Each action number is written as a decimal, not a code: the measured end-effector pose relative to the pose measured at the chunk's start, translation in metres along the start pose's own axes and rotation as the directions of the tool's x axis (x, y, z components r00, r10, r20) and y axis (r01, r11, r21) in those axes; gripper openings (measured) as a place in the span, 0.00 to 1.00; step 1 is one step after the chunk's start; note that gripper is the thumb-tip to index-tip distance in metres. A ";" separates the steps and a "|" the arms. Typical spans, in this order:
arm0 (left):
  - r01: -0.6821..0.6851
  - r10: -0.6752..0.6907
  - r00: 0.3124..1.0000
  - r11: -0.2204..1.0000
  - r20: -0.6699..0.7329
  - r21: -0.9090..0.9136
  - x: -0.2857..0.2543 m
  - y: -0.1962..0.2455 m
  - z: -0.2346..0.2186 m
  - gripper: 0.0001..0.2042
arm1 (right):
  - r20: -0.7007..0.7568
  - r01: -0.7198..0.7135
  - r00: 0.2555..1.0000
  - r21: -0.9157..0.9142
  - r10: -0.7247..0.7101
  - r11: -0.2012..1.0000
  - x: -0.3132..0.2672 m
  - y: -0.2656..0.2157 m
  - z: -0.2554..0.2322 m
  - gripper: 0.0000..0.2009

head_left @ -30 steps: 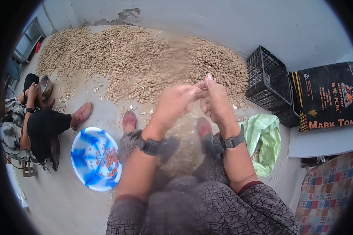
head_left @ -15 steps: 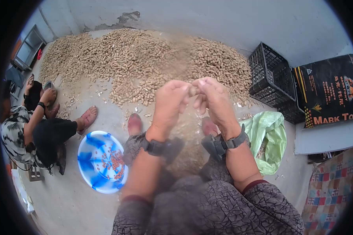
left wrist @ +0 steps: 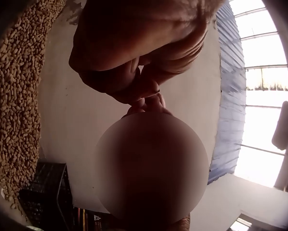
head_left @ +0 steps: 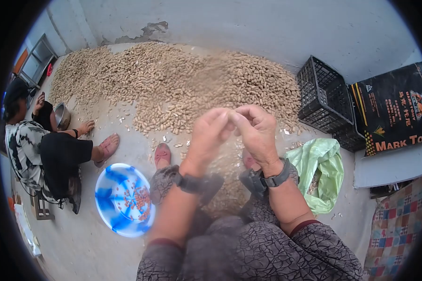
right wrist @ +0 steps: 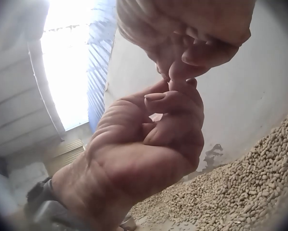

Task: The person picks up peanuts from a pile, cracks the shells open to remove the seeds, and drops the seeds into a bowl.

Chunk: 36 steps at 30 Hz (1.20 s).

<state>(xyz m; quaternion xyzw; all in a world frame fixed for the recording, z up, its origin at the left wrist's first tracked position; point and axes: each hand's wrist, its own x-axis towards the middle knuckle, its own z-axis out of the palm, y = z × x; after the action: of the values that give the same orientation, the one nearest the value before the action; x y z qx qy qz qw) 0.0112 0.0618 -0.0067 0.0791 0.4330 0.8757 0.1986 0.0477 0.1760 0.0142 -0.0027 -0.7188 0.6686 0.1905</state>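
Note:
My left hand [head_left: 207,140] and right hand [head_left: 258,136] meet at the fingertips in front of the peanut pile [head_left: 173,89]. Thumbs and forefingers of both pinch a peanut, which the fingers almost wholly hide. From the right wrist, the left hand [right wrist: 149,144] shows curled fingers, its tips against those of the right hand [right wrist: 197,33] above. The left wrist view has the left hand [left wrist: 134,48] dark at the top, with a blurred disc below the fingertips.
A blue and white basin [head_left: 110,215] with reddish kernels [head_left: 137,201] stands left of my legs. To the right lies an open green bag [head_left: 330,187] with shells inside. Black crates [head_left: 323,98] and a black printed sack [head_left: 394,107] line the wall. Another person [head_left: 28,140] sits at left.
The peanut showed between the fingertips half a second ago; now thumbs and fingers cover it. Both hands sit slightly lower in view. The seated person's hand has reached out toward the floor.

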 end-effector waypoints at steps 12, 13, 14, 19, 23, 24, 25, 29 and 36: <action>0.164 -0.122 0.975 0.958 0.183 -0.234 0.001 0.005 -0.014 0.10 | 0.064 0.132 0.990 -0.137 -0.124 0.982 -0.005 0.001 -0.010 0.12; 0.164 -0.123 0.976 0.958 0.182 -0.234 0.001 0.004 -0.014 0.10 | 0.082 0.146 0.987 -0.136 -0.135 0.980 -0.003 0.001 -0.010 0.12; 0.186 -0.148 0.974 0.955 0.172 -0.231 0.001 0.004 -0.014 0.11 | 0.082 0.144 0.988 -0.135 -0.134 0.980 -0.002 0.001 -0.010 0.12; 0.252 -0.212 0.957 0.947 0.199 -0.200 0.003 -0.001 -0.014 0.13 | 0.099 -0.059 0.994 0.217 0.038 0.974 -0.004 -0.013 -0.006 0.08; 0.281 -0.237 0.948 0.937 0.212 -0.207 0.003 -0.005 -0.013 0.15 | 0.105 -0.069 0.993 0.146 0.054 0.987 -0.002 -0.009 -0.007 0.06; 0.284 -0.238 0.949 0.932 0.208 -0.225 0.004 -0.006 -0.012 0.17 | 0.071 -0.079 0.995 0.156 0.069 0.985 -0.003 -0.011 -0.008 0.05; 0.281 -0.236 0.949 0.933 0.208 -0.226 0.004 -0.006 -0.012 0.17 | 0.038 -0.088 0.996 0.166 0.083 0.982 -0.003 -0.013 -0.008 0.04; 0.290 -0.249 0.946 0.937 0.208 -0.195 0.001 -0.007 -0.004 0.19 | -0.009 -0.046 0.999 0.133 0.047 0.990 -0.003 -0.007 -0.004 0.02; 0.225 -0.189 0.964 0.953 0.186 -0.202 0.000 -0.005 -0.015 0.14 | 0.147 0.198 0.976 -0.301 -0.160 0.933 -0.004 -0.008 -0.006 0.07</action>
<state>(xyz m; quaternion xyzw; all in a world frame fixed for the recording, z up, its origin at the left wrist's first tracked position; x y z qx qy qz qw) 0.0082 0.0540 -0.0200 0.0826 0.3207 0.8831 0.3322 0.0552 0.1801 0.0206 0.0729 -0.8234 0.5244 0.2043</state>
